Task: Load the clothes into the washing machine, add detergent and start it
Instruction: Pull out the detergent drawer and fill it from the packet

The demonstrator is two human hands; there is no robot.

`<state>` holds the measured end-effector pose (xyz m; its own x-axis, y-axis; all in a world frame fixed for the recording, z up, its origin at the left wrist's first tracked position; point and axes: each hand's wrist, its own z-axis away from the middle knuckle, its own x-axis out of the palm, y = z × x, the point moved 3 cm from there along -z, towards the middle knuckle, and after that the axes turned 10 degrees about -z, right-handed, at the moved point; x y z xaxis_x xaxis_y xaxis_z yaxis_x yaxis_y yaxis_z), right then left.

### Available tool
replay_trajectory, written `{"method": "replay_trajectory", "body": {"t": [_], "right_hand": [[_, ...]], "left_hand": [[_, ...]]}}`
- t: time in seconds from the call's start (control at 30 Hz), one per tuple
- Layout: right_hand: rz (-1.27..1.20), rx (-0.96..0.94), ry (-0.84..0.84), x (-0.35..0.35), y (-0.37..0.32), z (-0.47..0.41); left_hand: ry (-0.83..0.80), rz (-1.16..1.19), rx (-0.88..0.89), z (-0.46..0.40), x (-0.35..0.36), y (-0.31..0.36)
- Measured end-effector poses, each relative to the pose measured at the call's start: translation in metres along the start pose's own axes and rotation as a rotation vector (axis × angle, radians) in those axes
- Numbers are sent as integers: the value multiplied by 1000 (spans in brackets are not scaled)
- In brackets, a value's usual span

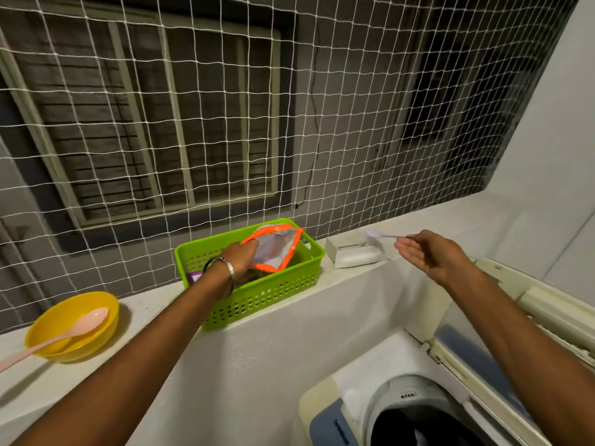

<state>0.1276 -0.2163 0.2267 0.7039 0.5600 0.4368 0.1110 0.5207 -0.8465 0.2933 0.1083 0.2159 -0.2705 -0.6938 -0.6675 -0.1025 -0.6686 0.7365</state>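
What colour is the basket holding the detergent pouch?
Bright green basket, clearest in the head view.

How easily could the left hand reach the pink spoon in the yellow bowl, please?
Probably not at once: the left hand grips the pouch. The path to the spoon looks open.

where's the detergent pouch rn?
Head view, centre: the orange-edged detergent pouch stands in the green basket on the ledge, its open top held by the left hand, left of the white soap dish.
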Motion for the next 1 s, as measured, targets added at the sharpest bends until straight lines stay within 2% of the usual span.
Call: {"method": "replay_trajectory", "body": {"t": [0.13,0.3,0.37,0.53,0.67,0.87,1.0], "right_hand": [[105,-98,66,-6,5,-11],[285,-345,135,-7,15,-21],[410,-446,163,-7,20,-22],[767,-729,90,-8,29,-24],[1015,-926,98,-9,34,-21],[1069,-1039,69,-10,37,-14],[1129,-1028,54,-12,42,-17]], "left_hand": [[18,-42,1,1,-1,1],[15,-8,-1,3,-2,1],[10,2,2,4,-3,1],[-9,39,1,6,-4,3],[-11,43,-4,8,-5,3],[-18,20,-6,8,-5,2],[-30,37,-8,7,-4,0]]}}
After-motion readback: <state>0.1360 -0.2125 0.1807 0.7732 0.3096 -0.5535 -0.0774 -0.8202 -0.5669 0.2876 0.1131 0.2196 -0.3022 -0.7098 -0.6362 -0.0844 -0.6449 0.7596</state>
